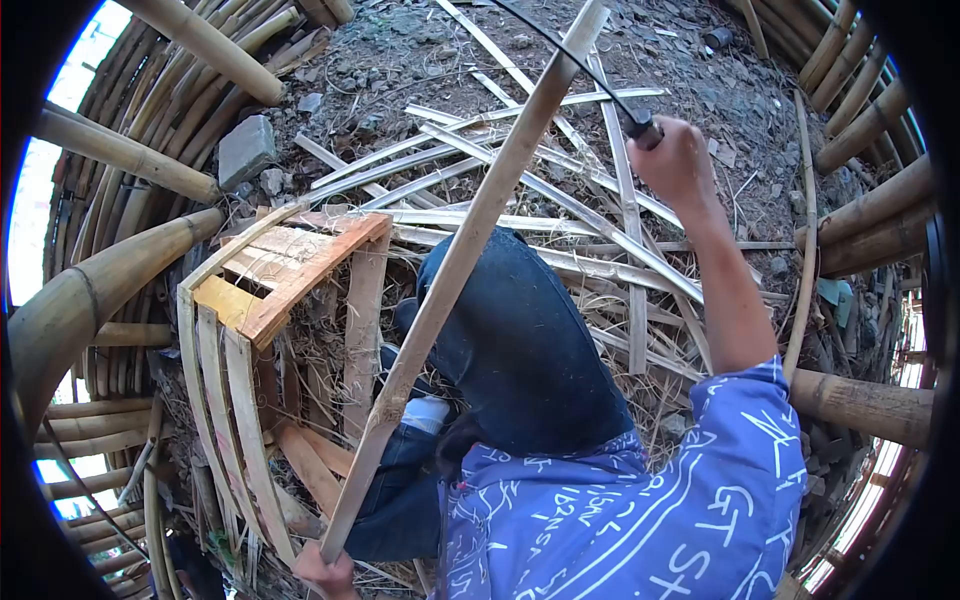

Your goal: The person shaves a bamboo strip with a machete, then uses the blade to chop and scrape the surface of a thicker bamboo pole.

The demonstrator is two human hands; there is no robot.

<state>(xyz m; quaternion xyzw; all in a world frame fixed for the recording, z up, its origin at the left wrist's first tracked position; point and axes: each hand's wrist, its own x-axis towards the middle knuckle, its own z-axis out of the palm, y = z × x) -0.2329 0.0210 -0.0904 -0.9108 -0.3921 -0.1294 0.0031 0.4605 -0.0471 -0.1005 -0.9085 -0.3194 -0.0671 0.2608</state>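
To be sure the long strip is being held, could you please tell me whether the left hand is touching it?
Touching: the head view shows the left hand wrapped around the lower end of the long strip.

You have rough, bare ground (375, 62) in front of you, strewn with stone chips and grit, and across its middle a loose tangle of long, pale, flat strips (562, 197) lies criss-crossed, many overlapping, with thin curled shavings (640, 405) among and around them. On your left, a slatted wooden crate (312, 270) sits on the ground, and just beyond it you can see a grey, angular block (246, 152) with smaller stones beside it. Farther out, toward your right, lies a small dark object (718, 38), too small to make out.
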